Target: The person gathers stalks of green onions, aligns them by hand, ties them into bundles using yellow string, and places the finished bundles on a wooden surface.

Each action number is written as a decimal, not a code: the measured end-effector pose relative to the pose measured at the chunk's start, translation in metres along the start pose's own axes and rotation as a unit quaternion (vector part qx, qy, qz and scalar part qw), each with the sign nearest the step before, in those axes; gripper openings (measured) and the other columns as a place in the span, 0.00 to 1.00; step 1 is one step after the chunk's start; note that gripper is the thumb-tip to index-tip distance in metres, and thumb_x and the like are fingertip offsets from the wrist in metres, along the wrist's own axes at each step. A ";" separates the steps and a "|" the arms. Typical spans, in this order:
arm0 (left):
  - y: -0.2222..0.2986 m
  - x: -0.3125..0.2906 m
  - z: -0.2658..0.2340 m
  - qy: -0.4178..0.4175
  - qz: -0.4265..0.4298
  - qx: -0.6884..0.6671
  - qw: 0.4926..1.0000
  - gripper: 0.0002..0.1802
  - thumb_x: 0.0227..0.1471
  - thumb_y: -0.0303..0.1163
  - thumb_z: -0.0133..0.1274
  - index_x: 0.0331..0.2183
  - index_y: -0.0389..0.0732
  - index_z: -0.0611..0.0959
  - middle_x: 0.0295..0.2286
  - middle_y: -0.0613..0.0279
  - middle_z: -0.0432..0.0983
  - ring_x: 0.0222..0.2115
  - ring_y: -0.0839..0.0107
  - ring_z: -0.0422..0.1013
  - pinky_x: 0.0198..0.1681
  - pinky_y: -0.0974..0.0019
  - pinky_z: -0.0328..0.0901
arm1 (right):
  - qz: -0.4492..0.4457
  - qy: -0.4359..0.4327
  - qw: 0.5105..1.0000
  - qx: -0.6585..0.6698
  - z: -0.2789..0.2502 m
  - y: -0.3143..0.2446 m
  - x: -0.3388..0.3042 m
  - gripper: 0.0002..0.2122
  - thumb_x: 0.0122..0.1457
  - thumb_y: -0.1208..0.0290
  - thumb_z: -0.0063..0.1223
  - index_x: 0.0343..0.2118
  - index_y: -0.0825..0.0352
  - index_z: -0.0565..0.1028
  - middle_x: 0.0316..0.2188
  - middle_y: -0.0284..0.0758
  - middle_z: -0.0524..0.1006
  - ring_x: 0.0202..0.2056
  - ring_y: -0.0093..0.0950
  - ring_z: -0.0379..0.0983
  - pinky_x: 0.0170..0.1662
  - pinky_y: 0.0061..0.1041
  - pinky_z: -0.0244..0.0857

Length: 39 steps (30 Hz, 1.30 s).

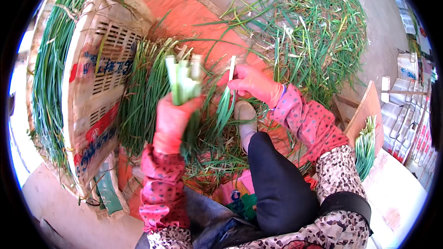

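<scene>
My left hand (173,119), in an orange-pink rubber glove, is closed round an upright bunch of garlic chives (181,83). Their pale ends point up and are smeared by motion. To its right, my gloved right hand (257,84) pinches a single chive stalk (225,106) between thumb and fingers, white end up and green leaves hanging down. A thick heap of chives (146,94) lies just left of my left hand, pale ends toward the far side. Loose green leaves are scattered beneath both hands.
A white slotted plastic crate (99,71) stands tilted at the left, with long chives (57,60) beyond it. Orange boarding (182,14) covers the floor ahead. Discarded leaves (314,32) form a large pile at the far right. A small chive bundle (365,150) leans by a wooden board (364,115).
</scene>
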<state>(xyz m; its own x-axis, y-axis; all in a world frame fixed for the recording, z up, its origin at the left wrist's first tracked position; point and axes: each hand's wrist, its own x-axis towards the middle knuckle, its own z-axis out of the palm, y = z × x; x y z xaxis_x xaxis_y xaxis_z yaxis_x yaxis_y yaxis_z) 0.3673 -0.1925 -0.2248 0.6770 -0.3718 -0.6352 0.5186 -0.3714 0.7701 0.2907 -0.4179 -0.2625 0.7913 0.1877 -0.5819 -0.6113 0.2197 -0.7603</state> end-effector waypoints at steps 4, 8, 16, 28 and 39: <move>-0.021 0.007 0.020 -0.082 -0.051 -0.042 0.994 0.16 0.44 0.25 0.59 0.39 0.36 0.81 0.33 0.66 0.78 0.32 0.76 0.72 0.38 0.72 0.65 | -0.026 -0.018 0.999 0.010 0.022 0.009 0.018 0.10 0.53 0.74 0.51 0.38 0.71 0.71 0.25 0.31 0.74 0.20 0.16 0.65 0.24 0.16 0.60; -0.022 0.008 0.022 -0.160 -0.073 -0.155 0.972 0.16 0.45 0.24 0.57 0.40 0.35 0.81 0.33 0.66 0.78 0.32 0.75 0.72 0.38 0.71 0.66 | 0.007 -0.042 0.997 -0.070 0.004 0.015 0.013 0.11 0.53 0.74 0.51 0.38 0.72 0.69 0.27 0.32 0.74 0.24 0.21 0.70 0.28 0.21 0.65; -0.037 0.008 -0.011 -0.165 -0.140 -0.187 0.958 0.11 0.47 0.28 0.55 0.35 0.33 0.79 0.23 0.59 0.77 0.22 0.69 0.73 0.28 0.67 0.69 | 0.037 0.212 0.756 -0.618 -0.102 0.003 -0.006 0.22 0.54 0.58 0.52 0.49 0.65 0.71 0.40 0.41 0.76 0.40 0.38 0.74 0.42 0.34 0.69; -0.053 0.009 -0.001 -0.163 -0.132 -0.176 0.962 0.12 0.48 0.27 0.55 0.38 0.34 0.80 0.27 0.60 0.78 0.24 0.70 0.74 0.30 0.69 0.69 | -0.016 0.110 0.991 -0.071 0.034 0.022 0.037 0.14 0.50 0.74 0.54 0.40 0.70 0.71 0.24 0.34 0.75 0.20 0.22 0.72 0.22 0.20 0.66; -0.060 0.009 0.008 -0.168 -0.098 -0.194 0.962 0.11 0.49 0.27 0.54 0.36 0.31 0.80 0.28 0.58 0.78 0.27 0.70 0.73 0.34 0.69 0.66 | -0.054 0.276 0.959 -0.034 -0.029 0.011 0.035 0.09 0.47 0.76 0.50 0.34 0.69 0.73 0.21 0.31 0.74 0.19 0.18 0.66 0.21 0.16 0.59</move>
<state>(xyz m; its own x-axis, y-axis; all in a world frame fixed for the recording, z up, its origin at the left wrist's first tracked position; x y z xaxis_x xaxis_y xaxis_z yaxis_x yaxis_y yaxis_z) 0.3382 -0.1804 -0.2776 0.3737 -0.6053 -0.7028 0.8182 -0.1417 0.5572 0.3123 -0.4367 -0.2998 0.7489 -0.3721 -0.5483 -0.5375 0.1430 -0.8311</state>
